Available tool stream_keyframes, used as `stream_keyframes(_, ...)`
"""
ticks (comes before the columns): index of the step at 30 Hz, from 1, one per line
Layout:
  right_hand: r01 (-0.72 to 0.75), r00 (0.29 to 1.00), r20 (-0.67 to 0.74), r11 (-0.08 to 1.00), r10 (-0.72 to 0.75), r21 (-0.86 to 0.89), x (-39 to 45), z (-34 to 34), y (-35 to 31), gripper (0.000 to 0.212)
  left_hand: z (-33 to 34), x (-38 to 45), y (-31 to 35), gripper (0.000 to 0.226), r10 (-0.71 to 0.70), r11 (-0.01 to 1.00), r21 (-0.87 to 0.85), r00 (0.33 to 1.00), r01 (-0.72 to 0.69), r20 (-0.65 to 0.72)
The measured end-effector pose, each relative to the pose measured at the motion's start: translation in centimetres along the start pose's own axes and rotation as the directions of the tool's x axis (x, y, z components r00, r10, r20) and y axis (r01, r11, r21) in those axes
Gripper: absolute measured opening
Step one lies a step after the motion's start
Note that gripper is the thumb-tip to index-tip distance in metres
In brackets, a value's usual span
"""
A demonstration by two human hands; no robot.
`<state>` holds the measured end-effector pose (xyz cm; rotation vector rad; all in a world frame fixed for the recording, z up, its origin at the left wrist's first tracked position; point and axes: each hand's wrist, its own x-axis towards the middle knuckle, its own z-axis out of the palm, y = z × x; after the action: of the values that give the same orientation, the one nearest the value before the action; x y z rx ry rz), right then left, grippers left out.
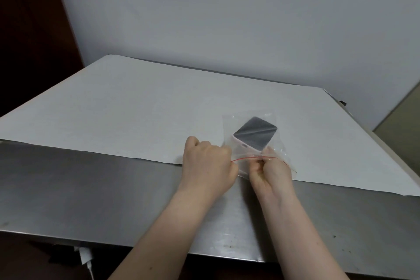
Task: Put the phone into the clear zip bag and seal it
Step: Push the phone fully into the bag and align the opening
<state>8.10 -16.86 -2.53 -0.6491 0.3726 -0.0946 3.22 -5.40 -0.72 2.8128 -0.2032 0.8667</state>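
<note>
**Both hands pinch the red zip line with the phone inside the bag**

The phone (255, 133) sits inside the clear zip bag (250, 141), dark screen up, its pale edge showing along the lower left side; its long axis runs diagonally, from the near end by the hands up and away toward the far right, so the far end points toward the back right of the table; the near end is partly hidden behind the fingers. The bag lies over the white paper sheet (136, 109), its mouth turned toward the person and its closed bottom away; the red zip line (246, 158) runs roughly left to right across the mouth, dipping down at the right.

The left hand (208, 163) is closed in a loose fist, its fingertips clamped on the left end of the red line; the right hand (271, 174) is closed too, thumb and fingers pinching the line just right of its middle; the two hands are near each other, with a short stretch of the strip showing between them. Whether the strip is fully pressed shut cannot be told. The near edge of the paper gives way to the bare steel table (91, 188), over which both forearms reach.
</note>
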Motion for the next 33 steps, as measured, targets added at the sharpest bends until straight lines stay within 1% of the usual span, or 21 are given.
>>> stream_keyframes(2, -0.005, 1.000, 0.022, 1.000, 0.006, -0.030, 0.2, -0.1, 0.0, 0.041, 0.2, -0.1, 0.2, 0.024, 0.013, 0.999, -0.035, 1.000, -0.014, -0.018)
stream_keyframes(5, -0.017, 0.991, 0.127, 0.995, 0.029, -0.097, 0.2, -0.3, 0.1, 0.036, 0.5, 0.0, 0.0, 0.019, -0.089, 0.981, -0.172, 0.996, 0.086, -0.012)
stream_keyframes(7, -0.024, 0.986, 0.158, 0.990, 0.047, -0.141, 0.3, -0.3, 0.1, 0.035, 0.7, 0.0, -0.2, 0.012, -0.115, 0.970, -0.214, 0.993, 0.118, 0.030)
stream_keyframes(9, -0.035, 0.984, 0.166, 0.988, 0.060, -0.152, 0.4, -0.3, 0.4, 0.040, 0.8, 0.0, -0.3, 0.020, -0.101, 0.958, -0.260, 0.991, 0.120, 0.088)
stream_keyframes(12, -0.035, 0.987, 0.152, 0.988, 0.057, -0.148, 0.5, -0.3, 0.6, 0.040, 1.0, -0.1, 0.0, 0.013, -0.020, 0.949, -0.312, 0.993, 0.054, 0.113)
stream_keyframes(14, -0.027, 0.986, 0.157, 0.984, 0.055, -0.174, 0.5, -0.4, 0.5, 0.038, 1.0, -0.1, 0.3, 0.011, 0.014, 0.944, -0.329, 0.996, 0.017, 0.091)
stream_keyframes(15, -0.018, 0.980, 0.189, 0.978, 0.058, -0.210, 0.4, -0.5, 0.4, 0.036, 1.1, -0.1, 0.4, 0.011, 0.001, 0.938, -0.346, 0.998, 0.021, 0.064)
stream_keyframes(17, 0.023, 0.962, 0.266, 0.948, 0.066, -0.317, 0.2, -0.6, 0.4, 0.031, 1.0, -0.1, 0.4, 0.014, -0.071, 0.916, -0.394, 0.997, 0.071, 0.014)
stream_keyframes(18, 0.044, 0.954, 0.293, 0.932, 0.068, -0.361, 0.1, -0.6, 0.5, 0.030, 0.9, -0.1, 0.5, 0.017, -0.105, 0.911, -0.400, 0.994, 0.100, 0.011)
stream_keyframes(20, 0.059, 0.936, 0.341, 0.916, 0.088, -0.397, -0.2, -0.5, 0.6, 0.031, 1.0, -0.1, 0.4, 0.029, -0.133, 0.925, -0.355, 0.990, 0.137, 0.036)
stream_keyframes(21, 0.065, 0.921, 0.376, 0.914, 0.099, -0.401, -0.4, -0.4, 0.6, 0.031, 1.1, -0.1, 0.4, 0.030, -0.135, 0.933, -0.329, 0.990, 0.144, 0.050)
stream_keyframes(22, 0.078, 0.908, 0.406, 0.910, 0.105, -0.408, -0.6, -0.4, 0.7, 0.030, 1.1, -0.1, 0.4, 0.026, -0.133, 0.938, -0.313, 0.989, 0.146, 0.061)
stream_keyframes(24, 0.110, 0.902, 0.422, 0.893, 0.095, -0.436, -0.8, -0.3, 0.9, 0.035, 1.0, 0.0, 0.5, 0.014, -0.115, 0.947, -0.292, 0.990, 0.133, 0.078)
stream_keyframes(25, 0.119, 0.906, 0.413, 0.884, 0.089, -0.452, -0.9, -0.4, 0.9, 0.038, 0.9, 0.1, 0.5, 0.014, -0.097, 0.951, -0.285, 0.992, 0.118, 0.084)
stream_keyframes(27, 0.118, 0.908, 0.408, 0.882, 0.090, -0.456, -0.8, -0.4, 0.8, 0.040, 0.7, 0.1, 0.7, 0.017, -0.065, 0.941, -0.326, 0.994, 0.091, 0.089)
stream_keyframes(29, 0.103, 0.898, 0.427, 0.892, 0.107, -0.440, -0.6, -0.4, 0.6, 0.037, 0.5, 0.0, 0.7, 0.018, -0.039, 0.918, -0.392, 0.997, 0.063, 0.068)
stream_keyframes(31, 0.100, 0.893, 0.437, 0.900, 0.107, -0.424, -0.5, -0.4, 0.4, 0.030, 0.4, 0.0, 0.7, 0.020, 0.004, 0.903, -0.430, 0.998, 0.025, 0.068)
stream_keyframes(33, 0.086, 0.919, 0.388, 0.923, 0.072, -0.374, -0.2, -0.4, 0.2, 0.027, 0.5, -0.1, 0.7, 0.023, 0.040, 0.893, -0.450, 0.996, -0.001, 0.077)
